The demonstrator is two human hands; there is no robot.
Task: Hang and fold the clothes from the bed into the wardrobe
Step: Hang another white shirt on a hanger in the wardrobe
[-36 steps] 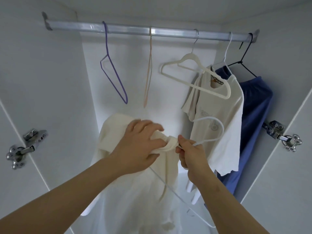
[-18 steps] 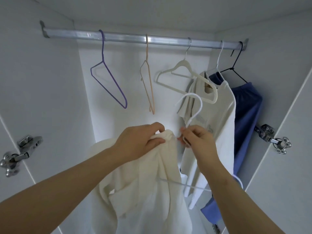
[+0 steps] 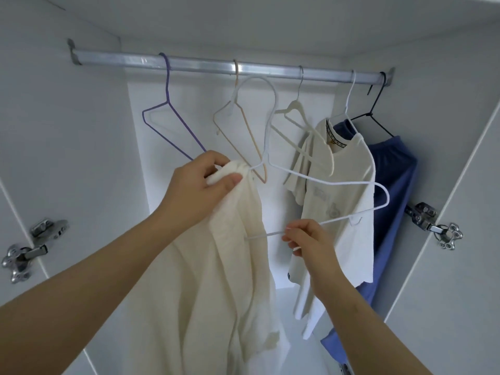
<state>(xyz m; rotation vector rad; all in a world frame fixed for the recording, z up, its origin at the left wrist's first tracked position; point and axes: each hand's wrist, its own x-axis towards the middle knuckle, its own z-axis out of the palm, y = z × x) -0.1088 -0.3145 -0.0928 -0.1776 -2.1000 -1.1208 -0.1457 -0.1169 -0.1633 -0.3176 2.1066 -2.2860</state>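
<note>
I look into an open wardrobe with a metal rail (image 3: 205, 65) across the top. My left hand (image 3: 200, 189) grips the bunched top of a cream garment (image 3: 216, 280), which hangs down below it. My right hand (image 3: 308, 240) pinches the bottom bar of a white wire hanger (image 3: 324, 182). One end of that hanger is inside the garment, and its hook reaches up just under the rail.
On the rail hang an empty purple hanger (image 3: 173, 125), a peach hanger (image 3: 243, 131) and a cream hanger (image 3: 300, 117). Further right hang a cream T-shirt (image 3: 341, 201) and a blue garment (image 3: 389, 185). Door hinges (image 3: 433, 226) stick out on both sides.
Both hands rose with the garment. My right hand shifted from the hanger's neck to its bottom bar, and the hook swung up near the rail.
</note>
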